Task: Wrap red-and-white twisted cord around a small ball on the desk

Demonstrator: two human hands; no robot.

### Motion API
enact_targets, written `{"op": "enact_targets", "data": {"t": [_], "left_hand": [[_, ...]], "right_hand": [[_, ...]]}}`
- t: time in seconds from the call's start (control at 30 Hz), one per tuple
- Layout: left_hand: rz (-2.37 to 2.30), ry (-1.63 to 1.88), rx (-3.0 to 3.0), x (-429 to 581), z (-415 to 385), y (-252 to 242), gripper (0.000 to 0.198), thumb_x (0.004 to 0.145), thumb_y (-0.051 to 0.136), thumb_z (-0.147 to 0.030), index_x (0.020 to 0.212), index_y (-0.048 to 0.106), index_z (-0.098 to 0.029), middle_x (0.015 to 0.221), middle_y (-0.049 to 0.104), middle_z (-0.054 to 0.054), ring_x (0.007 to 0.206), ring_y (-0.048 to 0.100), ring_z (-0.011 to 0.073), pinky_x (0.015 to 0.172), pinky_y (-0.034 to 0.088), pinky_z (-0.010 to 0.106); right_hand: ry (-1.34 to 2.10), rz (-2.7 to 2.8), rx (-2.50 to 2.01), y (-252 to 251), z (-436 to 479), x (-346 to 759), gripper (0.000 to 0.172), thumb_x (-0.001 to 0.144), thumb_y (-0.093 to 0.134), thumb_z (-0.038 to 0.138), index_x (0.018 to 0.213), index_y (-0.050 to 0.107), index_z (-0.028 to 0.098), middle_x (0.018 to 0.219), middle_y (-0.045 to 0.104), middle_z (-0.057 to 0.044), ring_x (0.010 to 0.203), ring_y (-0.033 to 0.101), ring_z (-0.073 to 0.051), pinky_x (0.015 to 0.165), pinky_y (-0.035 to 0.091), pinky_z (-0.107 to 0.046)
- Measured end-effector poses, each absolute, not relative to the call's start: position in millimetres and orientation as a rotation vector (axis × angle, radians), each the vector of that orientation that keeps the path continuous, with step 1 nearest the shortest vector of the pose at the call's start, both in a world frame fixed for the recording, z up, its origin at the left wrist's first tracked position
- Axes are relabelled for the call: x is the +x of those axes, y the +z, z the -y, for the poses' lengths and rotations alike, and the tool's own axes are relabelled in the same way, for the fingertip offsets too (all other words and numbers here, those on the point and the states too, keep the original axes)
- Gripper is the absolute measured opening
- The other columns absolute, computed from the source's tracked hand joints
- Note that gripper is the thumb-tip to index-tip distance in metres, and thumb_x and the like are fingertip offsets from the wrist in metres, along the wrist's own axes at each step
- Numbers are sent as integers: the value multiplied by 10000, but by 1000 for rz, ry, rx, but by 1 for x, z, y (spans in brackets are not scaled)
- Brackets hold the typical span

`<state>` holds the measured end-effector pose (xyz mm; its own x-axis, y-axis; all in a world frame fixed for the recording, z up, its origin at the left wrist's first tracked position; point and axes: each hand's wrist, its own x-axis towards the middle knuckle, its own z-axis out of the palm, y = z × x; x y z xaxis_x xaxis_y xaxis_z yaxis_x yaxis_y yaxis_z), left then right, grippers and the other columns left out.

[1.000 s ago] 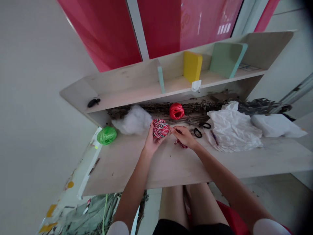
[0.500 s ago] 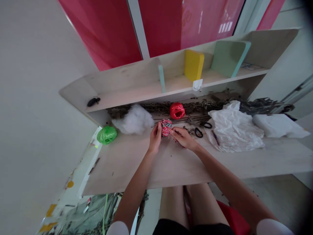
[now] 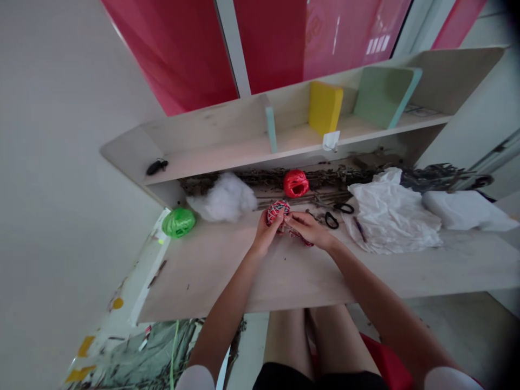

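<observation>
My left hand (image 3: pixel 265 235) is closed around a small ball of red, white and dark string (image 3: pixel 277 210), its thumb laid across the front. Close against it, my right hand (image 3: pixel 312 229) pinches with thumb and fingertips at the ball's right side, on a strand of the same string. A loose tangle of that string (image 3: pixel 304 239) hangs below the right fingers, partly covered by them. Just behind the ball sits a roll of shiny red twine (image 3: pixel 296 183). Black-handled scissors (image 3: pixel 331 220) lie right of my right hand.
White fluffy stuffing (image 3: pixel 227 198) and a green twine roll (image 3: pixel 179 222) are on the desk's left side. Crumpled white paper (image 3: pixel 396 216) covers the right. Dried stems (image 3: pixel 333 177) run along the back under a shelf (image 3: pixel 219 158). A thin brown stick (image 3: pixel 157 273) lies near the left edge.
The left hand has turned and shifted slightly right, its thumb now across the ball's front. Both hands are closer together. The camera view has moved a little.
</observation>
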<state>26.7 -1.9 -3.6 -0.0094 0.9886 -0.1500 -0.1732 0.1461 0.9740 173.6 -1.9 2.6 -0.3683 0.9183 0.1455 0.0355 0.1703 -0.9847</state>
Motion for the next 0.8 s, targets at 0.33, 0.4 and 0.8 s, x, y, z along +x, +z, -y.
{"op": "enact_targets", "data": {"t": [0.33,0.4,0.8], "left_hand": [[-976,1112,577,12,-5,11,596,896,360,-587,1219,574,-135,674,662,51,457,565,141,434,416,235],[-948,1144,474,7,-8,16,582,893,347,-593,1188,579,-148,660,650,41,433,544,135,403,390,226],[-568,845,154,-6,-8,18,573,870,381,-635,1077,604,-149,720,631,83,456,483,92,324,322,144]], "right_hand": [[1187,1587,-1042,3,0,182,538,736,560,707,651,558,176,544,407,36,518,341,-95,488,265,-245],[1137,1577,-1066,-1,-2,183,546,737,552,706,678,594,165,536,393,39,511,329,-92,482,253,-243],[1096,1513,-1086,-4,-4,179,530,742,576,668,692,649,145,538,414,25,495,339,-92,472,301,-241]]}}
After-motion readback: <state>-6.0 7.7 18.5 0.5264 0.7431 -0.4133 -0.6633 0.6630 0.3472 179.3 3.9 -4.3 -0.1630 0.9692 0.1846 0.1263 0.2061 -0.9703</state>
